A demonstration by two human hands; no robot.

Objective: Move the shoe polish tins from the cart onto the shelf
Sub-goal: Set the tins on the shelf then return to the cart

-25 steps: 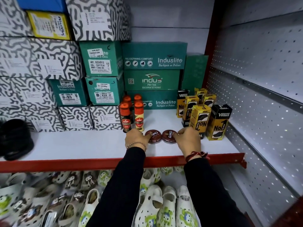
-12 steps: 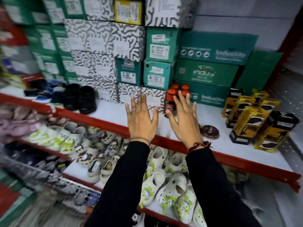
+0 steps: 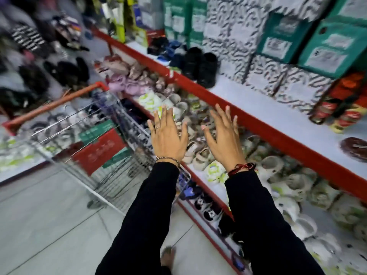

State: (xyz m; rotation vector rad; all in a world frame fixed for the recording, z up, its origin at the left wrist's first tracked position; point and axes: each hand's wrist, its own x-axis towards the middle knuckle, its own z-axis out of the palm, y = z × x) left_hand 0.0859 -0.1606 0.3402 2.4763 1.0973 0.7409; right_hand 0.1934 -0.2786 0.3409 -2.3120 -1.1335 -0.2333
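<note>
Both hands are empty, fingers spread wide. The left hand (image 3: 168, 137) and the right hand (image 3: 223, 138) hang side by side in the air, palms down, in front of the lower rack of small pale shoes (image 3: 200, 153). One ring sits on the left hand, one bracelet at each wrist, above two black sleeves.

One shoe polish tin (image 3: 354, 148), dark brown and round, lies flat on the white shelf (image 3: 278, 108) at the far right, near its red front edge; blur hides any other. Beside it stand orange-capped bottles (image 3: 343, 100), too smeared to count. Two black shoes (image 3: 200, 68) rest further left along the shelf.

One wire cart (image 3: 93, 132) with a red handle stands left of the hands, holding red and green boxes (image 3: 103, 149).
</note>
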